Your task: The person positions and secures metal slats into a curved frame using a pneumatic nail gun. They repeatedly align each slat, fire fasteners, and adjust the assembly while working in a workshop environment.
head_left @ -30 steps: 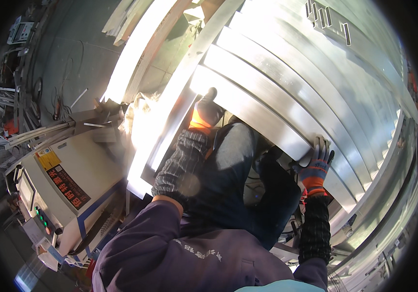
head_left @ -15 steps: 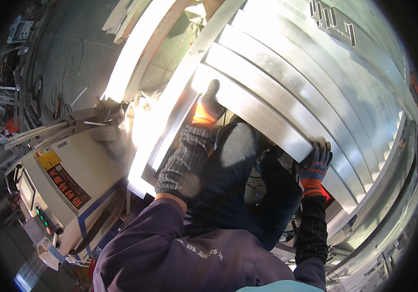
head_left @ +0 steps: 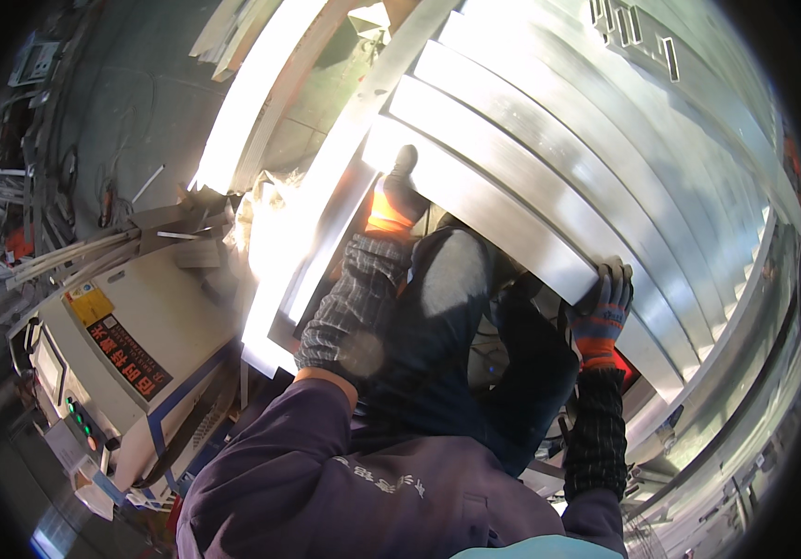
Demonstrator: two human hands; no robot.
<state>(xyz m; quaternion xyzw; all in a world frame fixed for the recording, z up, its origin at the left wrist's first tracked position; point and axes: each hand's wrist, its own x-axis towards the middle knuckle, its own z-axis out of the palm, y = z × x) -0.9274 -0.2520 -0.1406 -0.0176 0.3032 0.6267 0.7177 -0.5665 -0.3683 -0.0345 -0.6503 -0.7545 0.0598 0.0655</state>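
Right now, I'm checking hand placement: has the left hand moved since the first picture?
Yes: the left hand shifted slightly up the picture, judged against the cream machine.

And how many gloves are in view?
2 gloves: one on the left hand, at the left end of the closest metal slat; one on the right hand, at the other. Others may be hidden.

Two gloved grips (head_left: 402, 193) (head_left: 609, 307), two dark sleeves (head_left: 356, 298) (head_left: 598, 438), one beige machine (head_left: 181, 312); metal slats (head_left: 498, 210): several, total unclear.
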